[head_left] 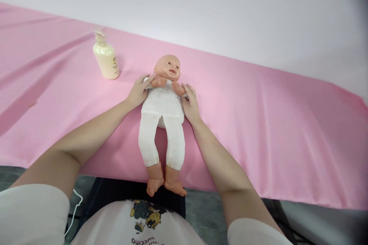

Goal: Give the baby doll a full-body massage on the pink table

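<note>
The left hand and right hand, fingers loosely open, press flat against the doll from both sides. A lotion bottle stands at ten o'clock on the pink desk.

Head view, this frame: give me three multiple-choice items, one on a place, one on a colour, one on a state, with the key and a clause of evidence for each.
1. Where does the bottle stand?
A. between the doll's legs
B. on the cloth, off the doll's head toward the person's left
C. on the floor

2. What colour is the cloth over the table?
A. pink
B. green
C. black

3. How does the doll lie?
A. face down
B. sitting upright
C. on its back, feet hanging over the near edge

Key: 1 B, it stands upright on the cloth beyond the left hand. 2 A, pink throughout. 3 C, face up, with the left hand and right hand against its sides.
</note>
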`<action>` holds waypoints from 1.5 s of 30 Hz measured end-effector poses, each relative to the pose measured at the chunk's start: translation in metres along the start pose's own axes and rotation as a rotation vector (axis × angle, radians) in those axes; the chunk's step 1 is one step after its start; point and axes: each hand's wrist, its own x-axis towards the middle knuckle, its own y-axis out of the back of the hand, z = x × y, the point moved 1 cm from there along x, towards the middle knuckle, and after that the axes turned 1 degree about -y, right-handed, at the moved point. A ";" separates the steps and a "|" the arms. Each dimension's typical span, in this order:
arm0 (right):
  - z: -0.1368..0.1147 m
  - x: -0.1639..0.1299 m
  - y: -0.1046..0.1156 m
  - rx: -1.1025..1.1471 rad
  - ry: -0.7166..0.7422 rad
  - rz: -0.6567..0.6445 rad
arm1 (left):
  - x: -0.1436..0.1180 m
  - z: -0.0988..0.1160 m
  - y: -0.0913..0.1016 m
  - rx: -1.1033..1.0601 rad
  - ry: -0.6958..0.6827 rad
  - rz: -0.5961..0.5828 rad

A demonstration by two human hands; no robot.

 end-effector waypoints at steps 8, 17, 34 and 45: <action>0.001 0.000 0.000 0.008 0.030 -0.003 | 0.000 0.005 0.001 -0.029 0.031 -0.006; -0.010 0.000 0.001 0.273 -0.032 0.244 | -0.001 0.020 0.007 -0.363 0.159 0.289; 0.011 0.009 0.008 0.768 -0.396 0.539 | 0.002 -0.012 -0.002 -0.724 0.443 0.579; 0.018 0.009 0.008 0.727 -0.378 0.521 | 0.003 -0.015 -0.002 -0.799 0.515 0.610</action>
